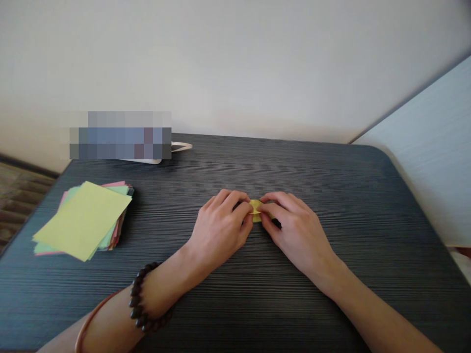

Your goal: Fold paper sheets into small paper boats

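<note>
Between the fingers (pixel 243 209) sits folded yellow paper (pixel 255 206).

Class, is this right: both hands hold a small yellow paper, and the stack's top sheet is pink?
The top sheet of the stack is yellow, not pink, as the head view shows; left hand and right hand do hold the small yellow paper.

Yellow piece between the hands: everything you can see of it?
The yellow piece looks like folded paper, with a bowed upper layer above a flatter lower strip. The left hand and right hand pinch its ends, hiding its full outline. It is at or just above the dark table; contact there is unclear.
</note>
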The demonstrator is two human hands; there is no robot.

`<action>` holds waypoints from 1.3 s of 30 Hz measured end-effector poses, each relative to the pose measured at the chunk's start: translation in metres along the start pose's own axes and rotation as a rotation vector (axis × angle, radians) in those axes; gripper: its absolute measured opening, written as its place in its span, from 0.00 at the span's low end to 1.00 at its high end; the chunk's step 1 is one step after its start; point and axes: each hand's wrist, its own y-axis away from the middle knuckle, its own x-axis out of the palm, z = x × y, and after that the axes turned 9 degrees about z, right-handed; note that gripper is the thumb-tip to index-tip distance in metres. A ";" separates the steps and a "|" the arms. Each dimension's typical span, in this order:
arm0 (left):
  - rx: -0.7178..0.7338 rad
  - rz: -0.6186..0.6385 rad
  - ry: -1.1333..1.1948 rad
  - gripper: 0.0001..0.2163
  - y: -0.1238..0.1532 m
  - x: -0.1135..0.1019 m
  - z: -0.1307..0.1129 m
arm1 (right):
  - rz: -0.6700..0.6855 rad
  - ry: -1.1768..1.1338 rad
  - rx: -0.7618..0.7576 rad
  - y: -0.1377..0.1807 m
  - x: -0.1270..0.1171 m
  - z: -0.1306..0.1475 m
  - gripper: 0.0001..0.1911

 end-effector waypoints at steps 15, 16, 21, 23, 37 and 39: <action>-0.007 -0.054 0.080 0.06 0.000 0.002 0.009 | 0.100 -0.243 -0.141 0.006 -0.014 -0.038 0.10; -0.004 -0.055 0.079 0.06 0.000 0.002 0.009 | 0.103 -0.236 -0.155 0.006 -0.014 -0.039 0.09; 0.026 -0.044 0.077 0.06 0.001 0.002 0.008 | 0.105 -0.234 -0.188 0.005 -0.015 -0.041 0.05; 0.038 -0.041 0.081 0.06 0.001 0.002 0.008 | 0.105 -0.249 -0.194 0.005 -0.015 -0.041 0.05; 0.073 -0.067 0.102 0.05 0.001 0.003 0.008 | 0.043 -0.294 -0.058 0.007 -0.012 -0.042 0.09; 0.069 -0.065 0.103 0.05 0.001 0.003 0.009 | 0.022 -0.259 -0.057 0.007 -0.012 -0.041 0.08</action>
